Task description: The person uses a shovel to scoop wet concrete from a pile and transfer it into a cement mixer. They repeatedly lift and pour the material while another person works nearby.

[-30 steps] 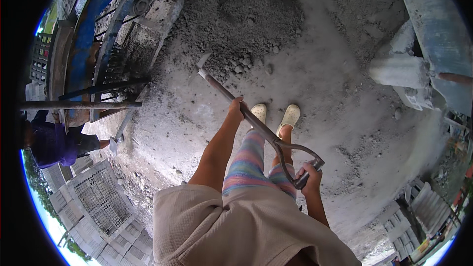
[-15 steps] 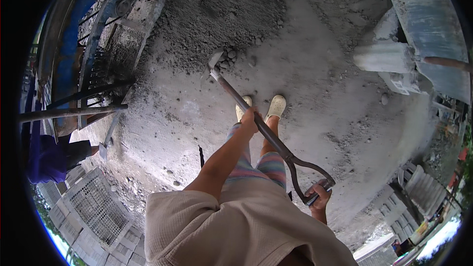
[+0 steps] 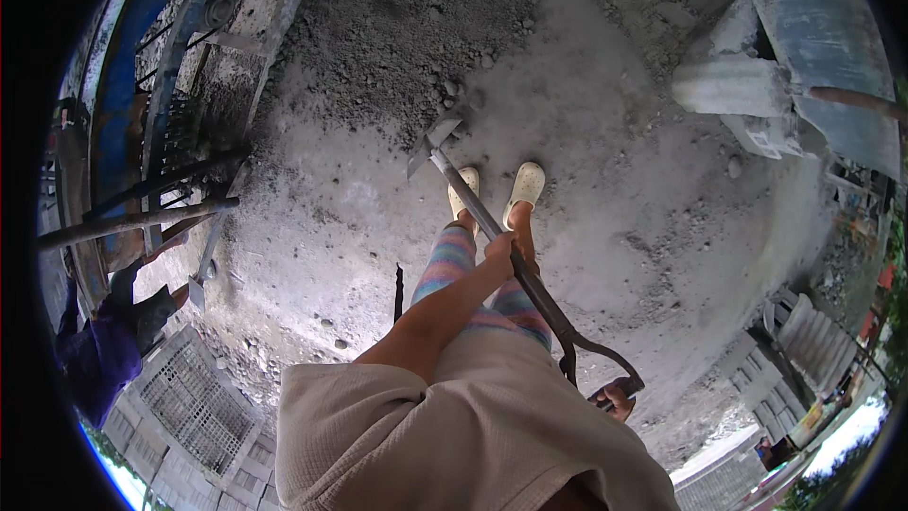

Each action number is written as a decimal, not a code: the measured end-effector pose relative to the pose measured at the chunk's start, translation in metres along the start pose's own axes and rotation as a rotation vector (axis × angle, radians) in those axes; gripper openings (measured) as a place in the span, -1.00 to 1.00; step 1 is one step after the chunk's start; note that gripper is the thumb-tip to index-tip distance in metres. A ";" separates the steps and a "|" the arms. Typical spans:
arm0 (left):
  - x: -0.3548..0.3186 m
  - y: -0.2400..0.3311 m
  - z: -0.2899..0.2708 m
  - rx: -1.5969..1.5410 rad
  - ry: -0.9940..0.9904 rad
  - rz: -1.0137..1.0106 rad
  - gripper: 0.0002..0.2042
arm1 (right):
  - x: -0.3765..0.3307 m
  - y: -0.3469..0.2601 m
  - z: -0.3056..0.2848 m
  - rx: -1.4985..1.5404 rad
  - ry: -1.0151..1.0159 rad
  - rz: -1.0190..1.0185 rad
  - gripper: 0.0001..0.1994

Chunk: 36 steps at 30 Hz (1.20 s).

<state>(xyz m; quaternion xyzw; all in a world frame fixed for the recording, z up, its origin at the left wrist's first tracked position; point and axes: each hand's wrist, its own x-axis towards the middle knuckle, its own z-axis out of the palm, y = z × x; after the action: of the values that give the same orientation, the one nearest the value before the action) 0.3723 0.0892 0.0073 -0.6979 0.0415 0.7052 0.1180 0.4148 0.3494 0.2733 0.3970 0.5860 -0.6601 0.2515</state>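
I hold a shovel (image 3: pixel 544 301) slantwise across the front of my body. Its metal blade (image 3: pixel 437 140) is near the ground, just ahead of my left shoe and beside a few stones. My left hand (image 3: pixel 502 248) is wrapped around the middle of the dark shaft. At the lower right, my right hand (image 3: pixel 619 403) grips the crossbar of the handle, its fingers partly hidden behind the bar. From this view I cannot tell whether the blade touches the ground.
A dark gravel heap (image 3: pixel 407 28) lies ahead. On the left stand a blue metal machine frame (image 3: pixel 123 104) with protruding bars and a person in purple (image 3: pixel 104 355). Stacked blocks (image 3: pixel 137 445) are lower left; a metal sheet (image 3: pixel 823 28) and concrete piece (image 3: pixel 733 90) are right.
The shovel's blade has come back from the stones toward my feet and turned. My left hand has shifted slightly right and down with the shaft. The person at left has leaned toward the machine.
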 end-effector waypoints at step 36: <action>0.083 0.011 0.112 0.025 0.184 0.365 -0.88 | 0.154 -0.092 0.029 -0.208 -0.222 0.106 -0.87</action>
<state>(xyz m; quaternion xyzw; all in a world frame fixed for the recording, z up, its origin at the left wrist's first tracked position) 0.2608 0.1130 -0.0737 -0.7388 0.1866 0.6476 -0.0072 0.2486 0.3588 0.1997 0.3235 0.5981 -0.6215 0.3890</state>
